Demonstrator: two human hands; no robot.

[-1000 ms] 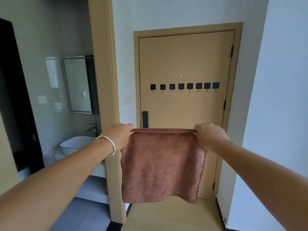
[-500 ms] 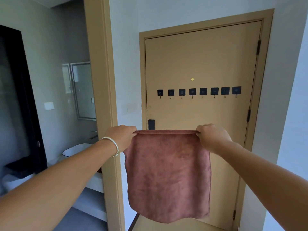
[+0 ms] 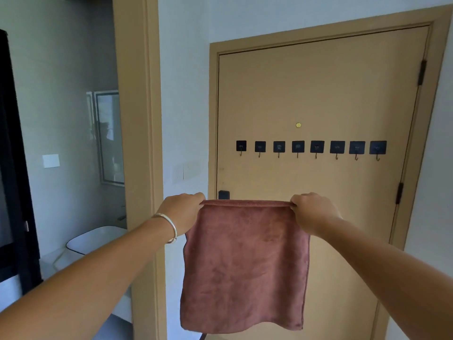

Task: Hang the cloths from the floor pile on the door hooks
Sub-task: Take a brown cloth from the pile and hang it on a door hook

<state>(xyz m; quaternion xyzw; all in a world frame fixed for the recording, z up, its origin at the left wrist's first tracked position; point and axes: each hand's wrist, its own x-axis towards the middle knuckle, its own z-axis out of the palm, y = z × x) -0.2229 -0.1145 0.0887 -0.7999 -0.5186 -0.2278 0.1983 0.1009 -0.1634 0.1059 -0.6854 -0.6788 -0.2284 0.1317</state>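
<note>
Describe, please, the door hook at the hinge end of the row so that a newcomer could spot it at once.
Find the tan door, then the row of eight black square hooks across its middle, below a small brass peephole. The one meant is the last hook on the right, nearest the hinges; it has a neighbour on one side only, and nothing hangs from it.

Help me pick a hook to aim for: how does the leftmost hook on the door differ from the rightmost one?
The leftmost hook sits above the brown cloth near its left corner, held by the left hand; the rightmost hook lies out beyond the right hand, toward the door's hinges. The leftmost hook's black plate looks smaller than the rightmost's. Both are bare, in one level row on the door.
</note>
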